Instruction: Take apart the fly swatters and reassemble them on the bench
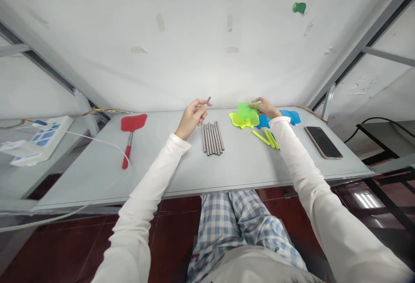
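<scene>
My left hand (193,117) pinches a thin metal rod (209,99); only its tip shows above the fingers, and the rest is hidden. Just below that hand, several silver metal tubes (213,139) lie side by side on the table. My right hand (265,107) grips a green fly swatter head (246,110) by its edge, raised over a yellow-green swatter head (245,122). Blue swatter heads (293,117) lie partly hidden behind my right hand and wrist. Several yellow-green plastic handles (261,137) rest near my right forearm.
A red fly swatter (133,123) with a metal shaft lies on the left of the grey table (175,175). A phone (323,142) lies at the right. A white cable (106,142) crosses the left side, near a white and blue package (43,140). A white wall stands behind.
</scene>
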Motion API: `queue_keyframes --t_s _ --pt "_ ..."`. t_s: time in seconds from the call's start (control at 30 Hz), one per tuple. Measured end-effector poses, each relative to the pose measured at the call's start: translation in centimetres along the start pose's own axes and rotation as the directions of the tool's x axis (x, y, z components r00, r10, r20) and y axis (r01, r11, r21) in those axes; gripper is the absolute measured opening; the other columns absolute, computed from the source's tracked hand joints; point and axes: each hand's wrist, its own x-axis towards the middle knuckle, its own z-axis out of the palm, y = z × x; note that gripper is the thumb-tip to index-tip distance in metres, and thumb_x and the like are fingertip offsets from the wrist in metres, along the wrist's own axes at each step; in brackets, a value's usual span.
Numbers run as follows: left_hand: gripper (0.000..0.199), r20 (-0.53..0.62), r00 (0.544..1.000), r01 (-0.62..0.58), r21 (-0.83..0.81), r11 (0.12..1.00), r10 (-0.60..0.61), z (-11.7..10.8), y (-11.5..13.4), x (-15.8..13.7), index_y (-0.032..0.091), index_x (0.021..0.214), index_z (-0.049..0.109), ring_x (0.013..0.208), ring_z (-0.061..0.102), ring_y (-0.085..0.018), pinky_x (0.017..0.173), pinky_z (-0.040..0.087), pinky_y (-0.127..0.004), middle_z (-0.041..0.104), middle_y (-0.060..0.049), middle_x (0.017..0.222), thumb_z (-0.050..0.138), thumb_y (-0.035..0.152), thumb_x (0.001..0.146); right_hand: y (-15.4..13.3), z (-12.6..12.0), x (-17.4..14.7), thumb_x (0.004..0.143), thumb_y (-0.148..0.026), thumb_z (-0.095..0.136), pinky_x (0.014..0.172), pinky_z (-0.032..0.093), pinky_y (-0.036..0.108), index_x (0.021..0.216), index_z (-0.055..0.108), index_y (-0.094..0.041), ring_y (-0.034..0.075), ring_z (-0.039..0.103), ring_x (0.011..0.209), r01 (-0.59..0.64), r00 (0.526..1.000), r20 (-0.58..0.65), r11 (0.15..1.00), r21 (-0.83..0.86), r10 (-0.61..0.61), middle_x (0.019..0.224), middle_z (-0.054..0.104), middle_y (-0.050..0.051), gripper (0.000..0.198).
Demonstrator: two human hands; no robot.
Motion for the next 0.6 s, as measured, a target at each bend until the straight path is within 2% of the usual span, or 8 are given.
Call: queue_keyframes --t_s 0.1,0.23,0.3,0.37,0.47,0.53,0.6 --pt "0.024 0.044 0.999 0.027 -0.112 0.993 -0.023 -0.6 -0.4 0.3 0.016 0.102 0.059 0.051 0.038 -0.007 0.047 0.034 -0.021 0.045 0.004 0.063 0.052 0.028 0.081 0.6 -0.4 0.9 0.066 -0.034 0.081 0.047 0.039 0.022 0.09 0.064 -0.019 0.01 0.051 0.055 0.015 0.992 0.124 0.996 -0.093 -0.003 0.062 0.059 -0.003 0.033" --pt "0.029 0.122 0.988 0.116 -0.201 0.973 -0.093 -0.8 -0.9 0.9 0.013 0.106 0.061 0.053 0.04 -0.006 0.048 0.034 -0.02 0.052 0.002 0.069 0.057 0.025 0.079 2.1 -0.1 1.9 0.069 -0.03 0.077 0.063 0.043 0.026 0.088 0.067 -0.018 0.012 0.052 0.066 0.108 0.993 0.082 0.946 -0.306 -0.087 0.069 0.06 -0.001 0.025" --pt "0.03 0.147 0.982 0.155 -0.258 0.954 -0.12 -0.4 -1.0 1.2 0.013 0.108 0.06 0.053 0.04 -0.005 0.048 0.033 -0.02 0.053 0.002 0.07 0.058 0.024 0.08 2.9 0.4 2.2 0.072 -0.029 0.075 0.075 0.044 0.03 0.089 0.068 -0.017 0.015 0.055 0.079 0.136 0.991 0.071 0.886 -0.444 -0.117 0.081 0.064 0.003 0.022" --pt "0.03 0.156 0.978 0.181 -0.315 0.931 -0.138 0.1 -1.2 1.4 0.013 0.11 0.058 0.053 0.041 -0.005 0.049 0.034 -0.019 0.053 0.002 0.07 0.058 0.022 0.081 3.3 0.7 2.1 0.075 -0.031 0.072 0.088 0.041 0.036 0.095 0.069 -0.017 0.021 0.055 0.096 0.106 0.993 0.028 0.792 -0.601 -0.112 0.096 0.065 0.008 0.025" --pt "0.03 0.154 0.972 0.221 -0.37 0.902 -0.175 1.0 -1.3 1.6 0.014 0.111 0.052 0.052 0.043 -0.005 0.051 0.036 -0.019 0.054 0.003 0.069 0.058 0.018 0.082 3.0 1.4 0.8 0.077 -0.035 0.07 0.098 0.033 0.048 0.108 0.067 -0.019 0.032 0.045 0.117 0.05 0.983 -0.076 0.648 -0.76 -0.164 0.12 0.058 0.016 0.035" --pt "0.03 0.164 0.967 0.245 -0.38 0.892 -0.195 1.7 -1.5 1.8 0.015 0.111 0.048 0.052 0.044 -0.005 0.052 0.037 -0.019 0.055 0.004 0.068 0.057 0.017 0.083 1.9 2.3 -0.7 0.081 -0.037 0.065 0.1 0.031 0.049 0.11 0.066 -0.018 0.033 0.042 0.121 0.115 0.969 -0.062 0.654 -0.747 -0.241 0.125 0.054 0.018 0.035" --pt "0.032 0.171 0.964 0.256 -0.386 0.886 -0.204 2.5 -1.7 2.1 0.017 0.113 0.043 0.051 0.045 -0.005 0.053 0.037 -0.019 0.056 0.004 0.067 0.056 0.015 0.084 0.1 3.8 -2.7 0.089 -0.041 0.052 0.1 0.033 0.044 0.104 0.067 -0.017 0.028 0.048 0.115 0.261 0.952 0.031 0.752 -0.605 -0.305 0.117 0.06 0.015 0.032"
